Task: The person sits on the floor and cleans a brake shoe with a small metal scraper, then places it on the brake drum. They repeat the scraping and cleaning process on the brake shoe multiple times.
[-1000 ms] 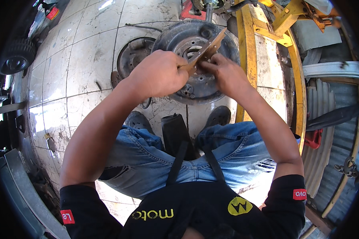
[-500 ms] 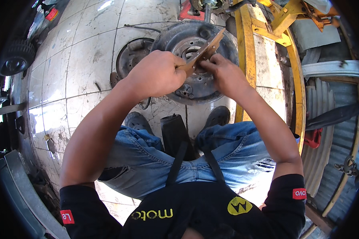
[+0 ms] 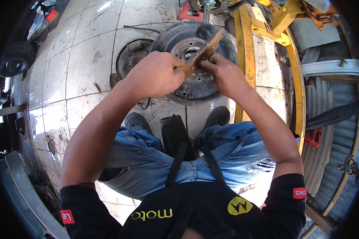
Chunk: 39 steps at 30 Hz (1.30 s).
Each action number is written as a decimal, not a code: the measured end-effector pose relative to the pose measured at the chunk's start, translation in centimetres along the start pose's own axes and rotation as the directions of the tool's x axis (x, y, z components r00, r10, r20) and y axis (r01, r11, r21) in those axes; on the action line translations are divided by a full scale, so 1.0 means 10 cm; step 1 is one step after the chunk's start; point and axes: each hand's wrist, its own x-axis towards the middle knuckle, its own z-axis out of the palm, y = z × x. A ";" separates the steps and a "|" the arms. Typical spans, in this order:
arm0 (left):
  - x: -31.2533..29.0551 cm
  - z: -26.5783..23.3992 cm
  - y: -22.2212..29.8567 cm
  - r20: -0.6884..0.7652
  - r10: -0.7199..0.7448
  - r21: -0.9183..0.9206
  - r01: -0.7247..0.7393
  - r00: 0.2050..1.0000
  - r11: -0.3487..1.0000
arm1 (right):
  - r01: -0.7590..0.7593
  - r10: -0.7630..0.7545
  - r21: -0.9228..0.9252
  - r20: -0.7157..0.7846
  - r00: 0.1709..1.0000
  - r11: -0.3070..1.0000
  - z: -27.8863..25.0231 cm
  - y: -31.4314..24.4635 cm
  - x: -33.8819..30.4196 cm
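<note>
In the head view, the floor (image 3: 87, 59) is laid with pale, square tiles, stained and cracked in places, with bright patches of light on them. The left hand (image 3: 159, 75) is clenched around the lower end of a curved brown piece (image 3: 206, 53) with small holes along it, which is held up at a slant above a large dark metal disc (image 3: 173, 36) on the floor. The right hand (image 3: 226, 76) has its fingers bent against the middle of that piece; whether they grip it cannot be told. A smaller round part (image 3: 129, 51) lies just left of the disc, partly hidden by the left forearm, with a thin black hose (image 3: 141, 28) above it. A worn yellow frame (image 3: 245, 47) stands close on the disc's right, and something red (image 3: 189, 12) lies beyond the disc. Farther right, grey corrugated sheets (image 3: 321, 119), a pale metal beam (image 3: 333, 68) and a red object (image 3: 314, 137) line that side. At the far left is a black tyre (image 3: 18, 51). Dark shoes (image 3: 218, 116) rest on the tiles, near the disc's lower edge.
</note>
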 end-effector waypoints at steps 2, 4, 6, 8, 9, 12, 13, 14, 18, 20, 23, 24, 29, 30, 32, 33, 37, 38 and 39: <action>-0.01 -0.01 0.00 0.001 0.004 -0.009 -0.004 1.000 1.000 | -0.002 0.002 -0.013 -0.005 1.000 1.000 -0.01 0.00 0.01; -0.01 0.01 -0.01 -0.003 0.002 -0.004 -0.002 1.000 1.000 | -0.005 0.005 0.026 0.022 1.000 1.000 -0.03 -0.05 -0.04; 0.00 0.02 -0.04 -0.028 0.017 0.004 -0.017 0.999 1.000 | 0.023 -0.023 0.046 0.014 1.000 0.999 -0.05 -0.05 -0.01; 0.00 0.03 -0.04 -0.030 0.031 0.003 -0.031 0.999 1.000 | 0.010 -0.010 0.017 -0.002 1.000 1.000 -0.05 -0.04 -0.02; 0.01 0.02 -0.02 -0.023 0.034 -0.001 -0.034 0.999 0.999 | -0.011 0.011 -0.021 -0.016 1.000 1.000 -0.04 -0.03 -0.02; 0.00 0.02 -0.02 -0.015 0.018 0.007 -0.018 1.000 1.000 | 0.024 -0.025 0.062 0.023 0.999 0.998 -0.03 -0.08 -0.04; 0.00 0.03 -0.02 -0.011 0.014 0.012 -0.014 1.000 1.000 | 0.044 -0.050 0.120 0.048 0.998 0.992 -0.03 -0.10 -0.06; 0.00 0.03 -0.02 -0.014 0.019 0.009 -0.018 1.000 1.000 | 0.036 -0.039 0.080 0.031 0.999 0.996 -0.04 -0.08 -0.04; 0.00 0.02 -0.03 -0.008 0.034 0.016 -0.034 0.999 0.999 | 0.035 -0.034 0.030 -0.019 0.999 0.999 -0.02 -0.03 -0.05; 0.00 0.02 -0.04 -0.009 0.034 0.012 -0.034 0.999 0.999 | 0.070 -0.071 0.087 -0.002 0.998 0.994 -0.02 -0.03 -0.04; 0.00 0.02 -0.05 -0.012 0.045 -0.006 -0.045 0.999 0.999 | 0.079 -0.082 0.113 0.025 0.996 0.990 -0.06 -0.02 -0.03; 0.01 0.01 -0.05 -0.010 0.049 -0.003 -0.049 0.999 0.999 | 0.052 -0.052 0.059 0.004 0.999 0.997 -0.04 0.03 0.00; 0.01 0.02 -0.06 -0.005 0.057 0.003 -0.057 0.998 0.998 | 0.113 -0.115 0.149 0.004 0.993 0.982 0.00 -0.05 -0.06; 0.01 0.01 -0.07 -0.009 0.062 -0.004 -0.062 0.998 0.998 | 0.092 -0.092 0.127 -0.007 0.996 0.988 0.00 -0.02 -0.04; 0.00 0.00 -0.06 -0.010 0.070 -0.009 -0.070 0.997 0.997 | 0.042 -0.039 0.079 -0.032 0.999 0.996 -0.02 0.04 0.01; 0.00 0.00 -0.06 -0.011 0.069 -0.005 -0.069 0.998 0.998 | 0.050 -0.049 0.070 -0.015 0.999 0.996 -0.01 0.04 -0.01; 0.00 0.02 -0.08 0.006 0.049 0.000 -0.049 0.999 0.999 | 0.091 -0.092 0.048 0.018 0.996 0.995 0.00 0.00 -0.03; 0.00 0.01 -0.08 0.001 0.052 -0.005 -0.052 0.999 0.999 | 0.098 -0.099 0.045 0.022 0.995 0.994 -0.01 -0.01 -0.03; -0.01 0.00 -0.08 -0.005 0.055 -0.010 -0.055 0.998 0.998 | 0.074 -0.074 0.010 0.008 0.997 0.997 0.00 0.00 -0.03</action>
